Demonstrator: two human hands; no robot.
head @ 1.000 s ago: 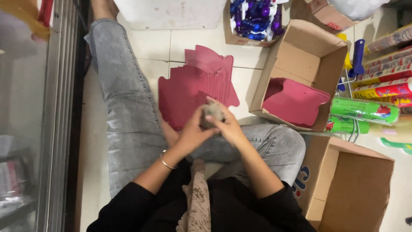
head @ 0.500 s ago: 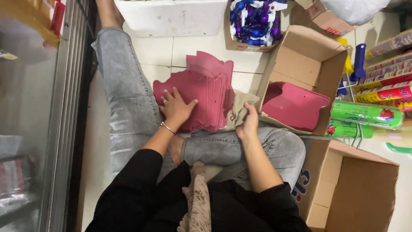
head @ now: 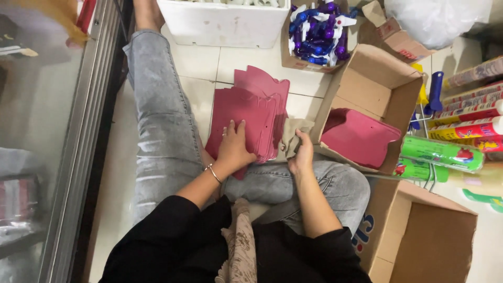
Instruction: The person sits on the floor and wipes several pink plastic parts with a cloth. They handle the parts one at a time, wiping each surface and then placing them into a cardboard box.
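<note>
**Seated on the floor, sorting red sheets**

Person sits on the tiled floor (head: 199, 68), one leg stretched out, the other folded. An open cardboard box (head: 377, 84) lies on its side to the right, a few red sheets inside. A stack of flat red sheets (head: 251, 110) lies fanned on the floor between leg and box. Left hand (head: 233, 149) rests flat and open on the stack's near edge, pinning it. Right hand (head: 301, 152) is closed around a crumpled brown cloth (head: 293, 131), just beside the stack. Judgement: to work cleanly, the left palm should press firmly so the sheets do not slide, the cloth bunched tight. A box of purple sprayer heads (head: 319, 26) sits beyond.
</note>
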